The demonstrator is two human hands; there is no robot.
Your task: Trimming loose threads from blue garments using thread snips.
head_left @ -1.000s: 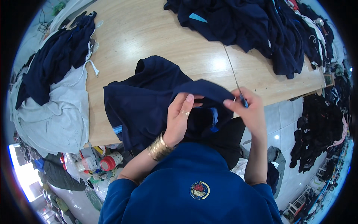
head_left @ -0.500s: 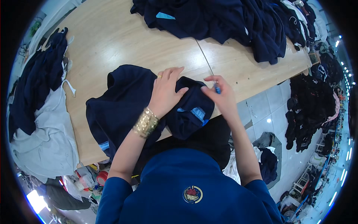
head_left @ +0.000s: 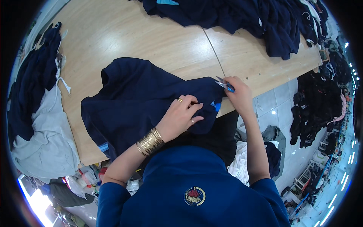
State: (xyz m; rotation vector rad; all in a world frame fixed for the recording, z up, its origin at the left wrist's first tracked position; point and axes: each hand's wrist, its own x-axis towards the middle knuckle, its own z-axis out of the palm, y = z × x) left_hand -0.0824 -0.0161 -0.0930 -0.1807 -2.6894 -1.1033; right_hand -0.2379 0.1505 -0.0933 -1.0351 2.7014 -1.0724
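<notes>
A navy garment (head_left: 143, 89) lies spread along the table's near edge, its right end by my right hand (head_left: 239, 94). That hand is closed around small blue-handled thread snips (head_left: 225, 86), whose pointed metal blades stand apart at the cloth's upper right corner. On the near part of the cloth rests my left hand (head_left: 182, 115), fingers bent and thumb apart from them; a gold bangle stack circles its wrist. Bright blue patches (head_left: 216, 106) show on the garment between both hands. Light blue trim (head_left: 103, 147) shows at its lower left.
A heap of navy clothes (head_left: 227, 17) covers the far side of the wooden table (head_left: 87, 38). Navy and pale grey clothes (head_left: 45, 132) hang over its left edge. Dark clothes (head_left: 317, 109) and a tiled floor (head_left: 274, 96) lie beyond the right edge.
My left hand has moved nearer to me and bent its fingers. My right hand has shifted right with the snips, and the garment's bunched right part now lies more stretched out.
</notes>
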